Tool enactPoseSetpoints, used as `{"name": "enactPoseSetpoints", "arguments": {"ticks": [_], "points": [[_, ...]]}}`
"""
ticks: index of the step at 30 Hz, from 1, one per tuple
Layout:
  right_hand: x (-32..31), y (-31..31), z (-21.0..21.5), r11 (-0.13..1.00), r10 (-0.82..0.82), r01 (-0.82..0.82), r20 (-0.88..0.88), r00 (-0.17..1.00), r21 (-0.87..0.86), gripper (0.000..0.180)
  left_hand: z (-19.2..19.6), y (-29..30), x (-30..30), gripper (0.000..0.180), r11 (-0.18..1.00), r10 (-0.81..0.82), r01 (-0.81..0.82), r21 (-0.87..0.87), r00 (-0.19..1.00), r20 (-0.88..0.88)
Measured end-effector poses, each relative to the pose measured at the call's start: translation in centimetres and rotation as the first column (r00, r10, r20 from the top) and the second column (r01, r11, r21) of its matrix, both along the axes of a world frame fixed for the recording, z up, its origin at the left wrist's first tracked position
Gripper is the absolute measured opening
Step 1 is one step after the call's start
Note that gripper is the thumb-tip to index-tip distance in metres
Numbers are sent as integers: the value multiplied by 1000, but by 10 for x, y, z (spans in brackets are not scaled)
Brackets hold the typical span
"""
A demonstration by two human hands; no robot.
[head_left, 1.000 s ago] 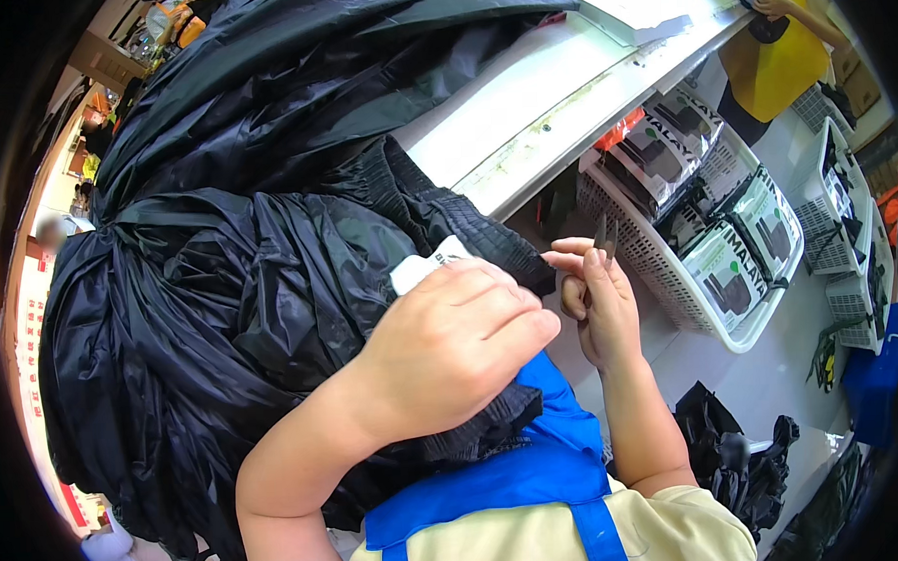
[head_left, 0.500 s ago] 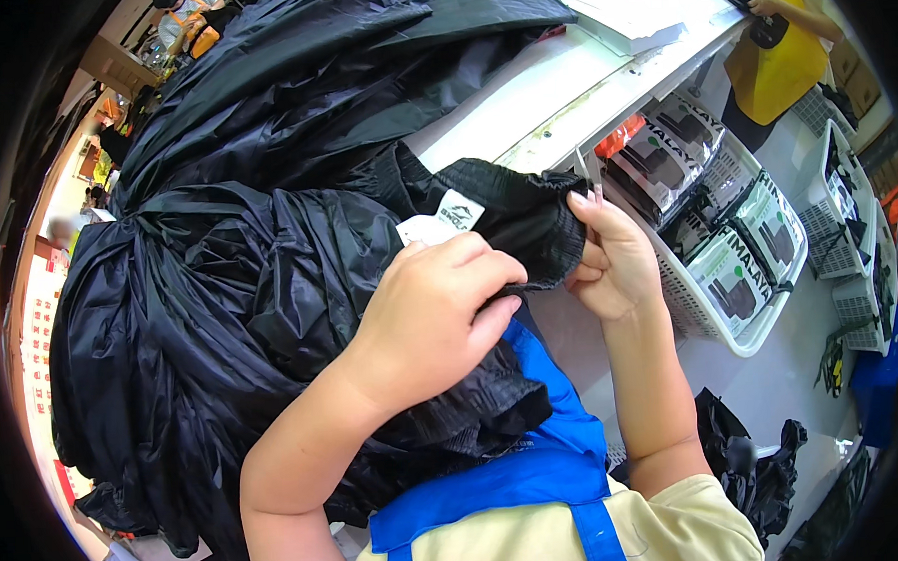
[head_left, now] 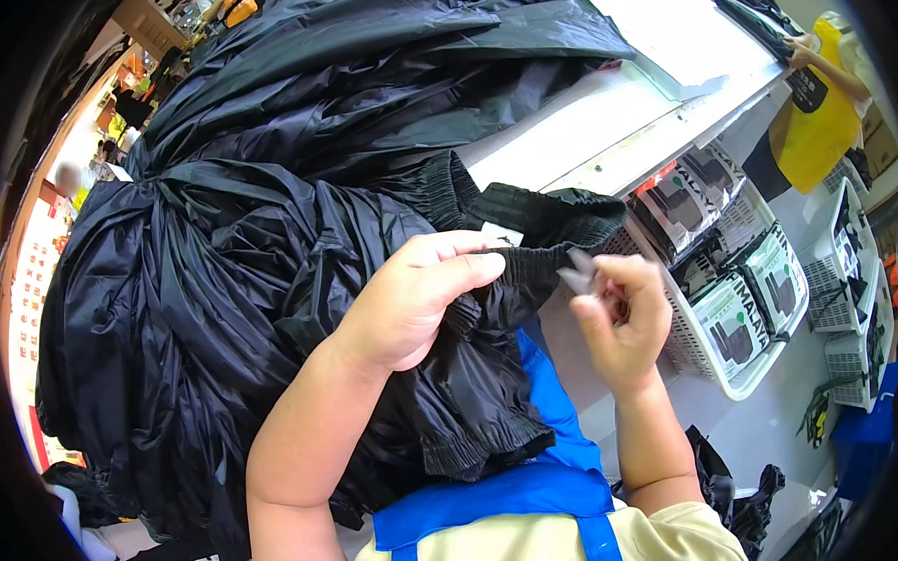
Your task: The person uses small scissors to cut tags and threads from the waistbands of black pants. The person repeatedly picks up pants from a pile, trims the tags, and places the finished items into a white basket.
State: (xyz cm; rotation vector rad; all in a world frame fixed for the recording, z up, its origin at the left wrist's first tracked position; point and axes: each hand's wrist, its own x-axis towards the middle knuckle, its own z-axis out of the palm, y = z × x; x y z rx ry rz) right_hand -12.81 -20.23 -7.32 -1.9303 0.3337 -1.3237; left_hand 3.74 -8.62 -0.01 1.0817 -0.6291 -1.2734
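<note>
My left hand (head_left: 400, 292) pinches the gathered elastic waistband (head_left: 543, 267) of a shiny black garment, thumb on top. Inside the band a white label (head_left: 502, 235) shows partly, next to my left fingers. Curled fingers of my right hand (head_left: 623, 319) hold what look like small thread snips (head_left: 578, 274). Motion blurs their grey blades, which point left beside the band's right end; whether they touch the cloth I cannot tell. A ribbed cuff-like edge (head_left: 489, 447) of black cloth hangs below my left hand, over my blue apron (head_left: 491, 502).
A heap of black garments (head_left: 202, 289) fills the left and far side of the white table (head_left: 553, 143). At right a white basket (head_left: 739, 384) holds packaged goods, with more baskets (head_left: 831, 302) beyond. A person in a yellow apron (head_left: 814, 119) stands at the far right.
My right hand has left the waistband and come nearer, its snips swinging from upward to leftward. My left hand has shifted along the band, covering more of the label.
</note>
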Motion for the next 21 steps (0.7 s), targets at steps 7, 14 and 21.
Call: {"name": "enactPoseSetpoints", "arguments": {"ticks": [7, 14, 21], "points": [[13, 11, 10, 993, -82, 77, -52, 995, -92, 35, -4, 2, 0, 27, 1000, 12, -15, 23, 992, 126], [12, 17, 13, 997, -38, 43, -76, 996, 60, 33, -6, 7, 2, 27, 994, -38, 5, 106, 950, 311], [8, 18, 5, 993, 76, -80, 41, 996, 88, 33, -2, 6, -3, 28, 999, 28, -30, 14, 991, 134]]}}
